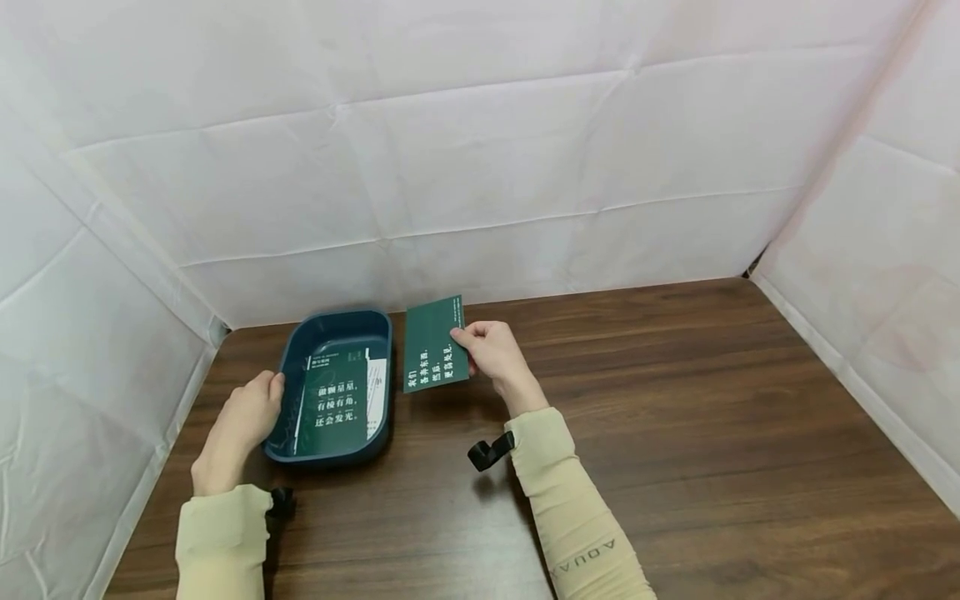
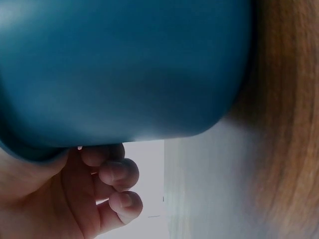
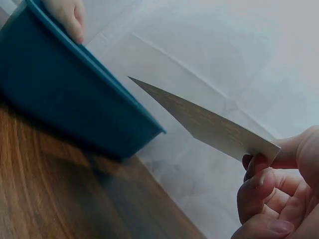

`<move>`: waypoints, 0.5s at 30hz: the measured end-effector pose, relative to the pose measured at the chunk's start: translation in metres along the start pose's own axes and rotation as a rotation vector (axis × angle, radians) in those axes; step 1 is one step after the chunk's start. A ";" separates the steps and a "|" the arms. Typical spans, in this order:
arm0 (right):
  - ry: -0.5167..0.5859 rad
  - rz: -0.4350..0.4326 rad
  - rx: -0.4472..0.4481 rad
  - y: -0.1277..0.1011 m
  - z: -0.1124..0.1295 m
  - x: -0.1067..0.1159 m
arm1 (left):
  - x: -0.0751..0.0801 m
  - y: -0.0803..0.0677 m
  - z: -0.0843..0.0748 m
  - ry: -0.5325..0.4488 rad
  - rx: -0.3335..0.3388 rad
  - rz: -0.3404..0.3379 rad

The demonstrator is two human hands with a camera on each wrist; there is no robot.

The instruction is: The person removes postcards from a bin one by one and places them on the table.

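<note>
A blue plastic bin (image 1: 388,417) stands on the wooden table at the left. My left hand (image 1: 251,410) grips its left rim, thumb over the edge and fingers outside, as the left wrist view shows along the bin's wall (image 2: 124,74). Inside lie green cards with white writing, a printed card (image 1: 336,400) on top and a white-faced card (image 1: 376,398) partly under it. Just right of the bin, my right hand (image 1: 495,354) pinches another green card (image 1: 433,346) by its right edge. In the right wrist view this card (image 3: 209,124) is tilted, raised above the table.
The brown table (image 1: 675,433) stretches to the right. White sheeting (image 1: 480,150) hangs behind it and at both sides, close behind the bin. Black straps (image 1: 491,452) stick out at the wrists.
</note>
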State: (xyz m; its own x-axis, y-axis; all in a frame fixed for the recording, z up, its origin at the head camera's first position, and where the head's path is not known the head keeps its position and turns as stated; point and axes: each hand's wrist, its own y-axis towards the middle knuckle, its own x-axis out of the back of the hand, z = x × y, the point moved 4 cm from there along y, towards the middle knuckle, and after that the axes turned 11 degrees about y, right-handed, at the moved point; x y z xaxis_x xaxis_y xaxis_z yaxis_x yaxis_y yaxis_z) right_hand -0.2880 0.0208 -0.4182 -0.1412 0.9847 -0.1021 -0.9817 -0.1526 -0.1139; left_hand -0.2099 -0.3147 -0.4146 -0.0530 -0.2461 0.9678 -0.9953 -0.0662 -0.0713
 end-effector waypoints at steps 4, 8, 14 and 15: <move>-0.025 -0.007 -0.021 0.003 -0.010 0.000 | 0.002 0.001 0.001 0.003 -0.009 -0.003; -0.067 -0.006 -0.060 0.005 -0.024 0.000 | 0.001 0.001 0.002 0.014 -0.005 0.002; -0.125 -0.023 -0.088 0.004 -0.038 0.000 | 0.001 0.004 0.000 0.012 -0.007 0.004; -0.133 -0.025 -0.088 0.004 -0.039 0.000 | 0.001 0.004 0.000 0.012 -0.007 0.007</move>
State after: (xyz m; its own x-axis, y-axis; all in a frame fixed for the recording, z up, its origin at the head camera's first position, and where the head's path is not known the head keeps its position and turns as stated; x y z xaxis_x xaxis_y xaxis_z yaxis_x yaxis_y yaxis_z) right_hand -0.2873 0.0172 -0.4573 -0.1386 0.9898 0.0327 -0.9708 -0.1293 -0.2020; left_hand -0.2138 -0.3152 -0.4142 -0.0607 -0.2350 0.9701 -0.9954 -0.0583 -0.0764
